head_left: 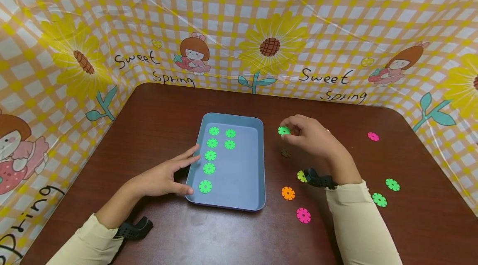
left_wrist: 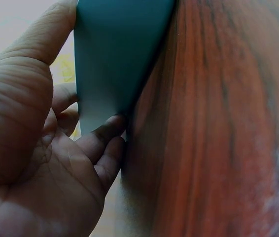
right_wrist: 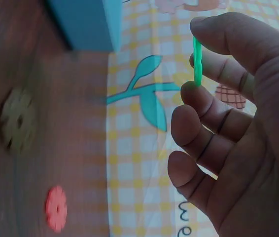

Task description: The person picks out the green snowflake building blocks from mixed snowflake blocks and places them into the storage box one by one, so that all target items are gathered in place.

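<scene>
In the right wrist view the green disc [right_wrist: 197, 61] pinched by the right hand [right_wrist: 228, 123] shows edge-on only, so its face is hidden, and the blue tray [right_wrist: 87, 22] is cut off by the top edge, leaving just a corner. In the left wrist view the left hand [left_wrist: 36, 148] fills the lower left and runs off the frame, its fingertips [left_wrist: 112, 123] partly tucked behind the tray wall, and the bench [left_wrist: 218, 138] is a blur of brown grain. From the head view, a yellow-green disc [head_left: 301, 176] is half hidden behind the black wrist strap [head_left: 318, 179], and a brown disc [head_left: 286, 152] is hard to make out against the dark bench.
</scene>
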### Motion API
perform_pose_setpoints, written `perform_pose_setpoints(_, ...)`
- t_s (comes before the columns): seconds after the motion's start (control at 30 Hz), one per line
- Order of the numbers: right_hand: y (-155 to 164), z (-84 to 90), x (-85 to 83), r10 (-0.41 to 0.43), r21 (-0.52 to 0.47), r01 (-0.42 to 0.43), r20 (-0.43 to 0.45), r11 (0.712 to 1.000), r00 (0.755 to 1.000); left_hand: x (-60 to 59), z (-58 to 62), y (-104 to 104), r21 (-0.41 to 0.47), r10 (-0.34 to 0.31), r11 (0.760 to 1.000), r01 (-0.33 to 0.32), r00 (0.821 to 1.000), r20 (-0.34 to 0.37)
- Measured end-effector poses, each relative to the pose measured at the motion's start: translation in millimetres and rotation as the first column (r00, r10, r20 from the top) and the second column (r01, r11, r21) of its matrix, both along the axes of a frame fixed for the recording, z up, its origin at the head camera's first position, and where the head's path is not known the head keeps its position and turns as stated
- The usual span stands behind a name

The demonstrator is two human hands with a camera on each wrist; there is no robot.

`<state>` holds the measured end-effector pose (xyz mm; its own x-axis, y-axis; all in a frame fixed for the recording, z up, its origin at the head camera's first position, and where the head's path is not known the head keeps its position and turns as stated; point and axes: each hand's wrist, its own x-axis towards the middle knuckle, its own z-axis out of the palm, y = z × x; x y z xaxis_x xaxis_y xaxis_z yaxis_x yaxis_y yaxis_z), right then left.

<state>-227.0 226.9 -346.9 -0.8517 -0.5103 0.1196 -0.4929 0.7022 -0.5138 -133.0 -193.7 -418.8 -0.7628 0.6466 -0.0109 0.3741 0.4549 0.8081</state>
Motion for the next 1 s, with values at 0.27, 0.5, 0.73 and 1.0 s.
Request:
perform_pose_setpoints(0.27, -25, 0.8, -4.9, 0.017, -0.041, -0.014, 0.061, 0.999, 0.998, -0.4, -2.2, 0, -0.003, 0.002, 1.0, -0.002, 1.0, -0.004)
perform_pose_setpoints(0.5, -47, -4.1, -9.8, 0.04, -0.026, -0.039, 0.066, 0.999, 0.997, -0.8, -1.4, -1, -0.005, 0.005, 1.0, -0.005, 1.0, -0.004)
perform_pose_setpoints(0.73, -69, -8.7, -12.2, 0.068, -0.019, -0.066, 0.074, 0.998, 0.995, -0.8, -1.4, -1, -0.003, 0.002, 1.0, -0.002, 1.0, -0.013)
perform_pose_setpoints(1.0, -89, -14.0, -11.3, 0.116, -0.016, -0.115, 0.049, 0.993, 0.992, -0.2, -0.1, -1, -0.004, 0.003, 1.0, -0.003, 1.0, -0.006)
